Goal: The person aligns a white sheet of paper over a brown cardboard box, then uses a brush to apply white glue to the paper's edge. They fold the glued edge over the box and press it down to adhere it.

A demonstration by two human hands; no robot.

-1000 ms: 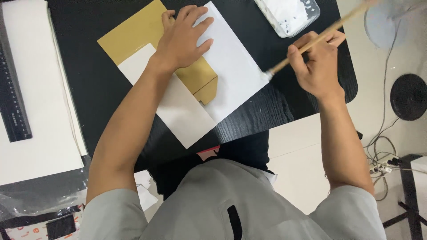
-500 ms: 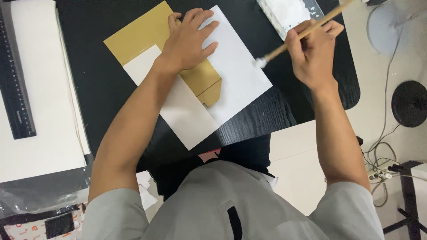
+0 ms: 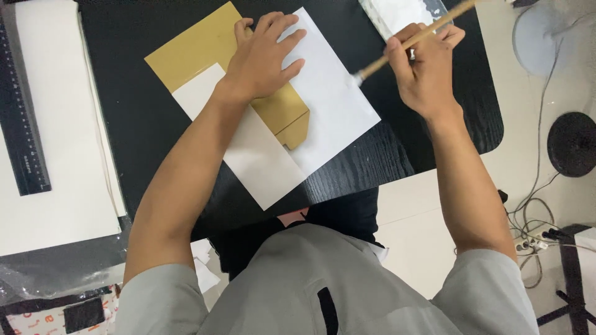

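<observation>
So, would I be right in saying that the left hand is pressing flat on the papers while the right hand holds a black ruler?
Not quite: the head view shows the right hand holding a wooden-handled brush, not a ruler. The black ruler lies untouched at the far left. The left hand does press flat on the gold paper and white sheet.

Left hand hides gold card middle, tray cut off at top edge

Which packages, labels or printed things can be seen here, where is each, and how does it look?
Clear plastic tray: table's top edge, rectangular, white inside.
Black ruler: far left on white sheets, long, pale markings.
Printed sheet: bottom left corner, white with orange marks, under plastic film.
</observation>
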